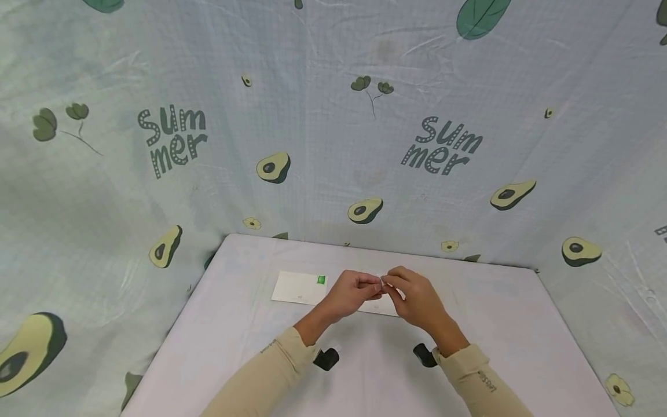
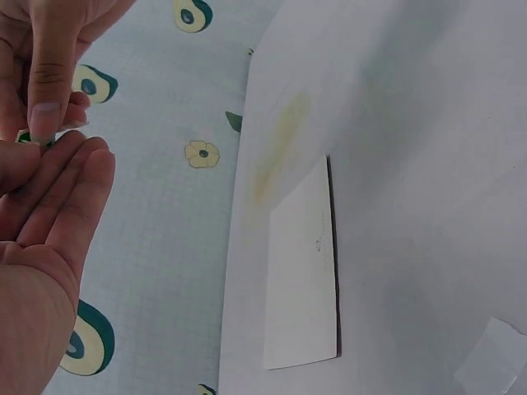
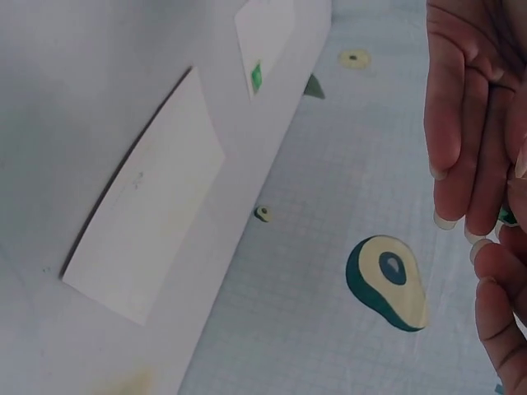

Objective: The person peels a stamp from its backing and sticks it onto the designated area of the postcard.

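Note:
Both hands meet fingertip to fingertip above the middle of the table. My left hand [image 1: 354,294] and my right hand [image 1: 417,296] pinch a small green stamp [image 2: 34,138] between thumbs and fingers, mostly hidden by the fingertips. In the right wrist view, a sliver of the stamp [image 3: 507,216] shows between the hands. Below them lies a plain white envelope [image 2: 305,280], flat and partly covered by the hands in the head view. To its left, a second white envelope [image 1: 297,288] carries a green stamp [image 1: 321,280] at its upper right corner.
The white table [image 1: 250,347] ends at its back edge against a hanging cloth [image 1: 312,127] printed with avocados and lettering. Black wrist devices [image 1: 326,359] show at both cuffs. A pale, translucent scrap [image 2: 494,358] lies on the table in the left wrist view.

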